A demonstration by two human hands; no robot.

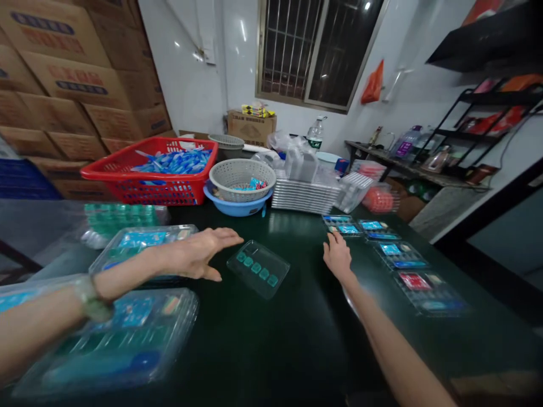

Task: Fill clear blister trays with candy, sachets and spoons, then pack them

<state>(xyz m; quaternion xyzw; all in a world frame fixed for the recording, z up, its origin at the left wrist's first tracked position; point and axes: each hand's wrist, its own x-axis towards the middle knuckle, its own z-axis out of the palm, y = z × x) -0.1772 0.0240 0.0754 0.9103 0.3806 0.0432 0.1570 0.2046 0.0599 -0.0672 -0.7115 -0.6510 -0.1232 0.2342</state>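
Note:
My left hand (199, 255) reaches over the dark green table (271, 333), fingers stretched flat and holding nothing, just left of a clear plastic tray (258, 268) with several small teal pieces in it. My right hand (337, 255) rests on the table to the right of that tray, fingers pointing toward a filled blister pack (343, 226); it holds nothing. Under my left forearm lie stacked filled clear packs (139, 240) and a nearer one (123, 339).
A red basket (144, 183) of blue items, a grey colander in a blue bowl (241, 195) and a stack of empty clear trays (303, 195) stand at the back. Filled packs (407, 265) line the right edge. Cardboard boxes (76, 79) rise on the left, shelves (487, 130) on the right.

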